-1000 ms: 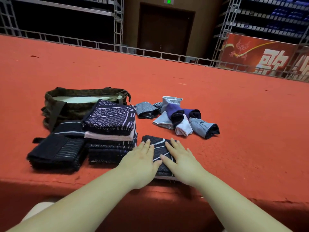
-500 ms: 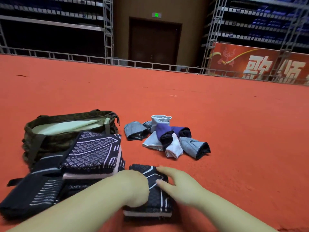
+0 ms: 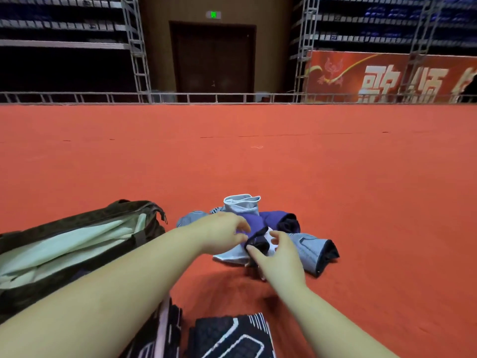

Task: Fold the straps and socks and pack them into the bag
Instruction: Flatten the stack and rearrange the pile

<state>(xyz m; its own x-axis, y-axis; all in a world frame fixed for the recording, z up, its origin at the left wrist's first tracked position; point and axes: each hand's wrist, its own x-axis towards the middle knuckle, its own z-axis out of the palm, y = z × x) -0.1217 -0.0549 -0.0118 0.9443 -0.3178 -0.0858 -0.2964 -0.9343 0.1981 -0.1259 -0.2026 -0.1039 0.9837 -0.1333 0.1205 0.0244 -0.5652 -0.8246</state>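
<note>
A pile of rolled socks [image 3: 308,248] in grey-blue, purple, white and light blue lies on the red carpet. My left hand [image 3: 219,233] reaches over its left side, fingertips at the purple sock [image 3: 269,218]. My right hand [image 3: 280,257] comes in from below, with thumb and spread fingers on either side of a black-cuffed sock [image 3: 258,241]; neither hand has closed on anything. A folded dark patterned strap [image 3: 232,337] lies at the bottom edge beside the stack of folded straps [image 3: 161,332]. The olive bag [image 3: 85,223] stands open at left, showing its pale lining.
Red carpet [image 3: 361,189] stretches far ahead and to the right. A metal rail [image 3: 232,97], scaffold frames, a dark door and a red banner [image 3: 387,76] close off the back.
Both hands left the folded strap and moved forward to the sock pile. The view tilted up, so the strap and stack are now at the bottom edge.
</note>
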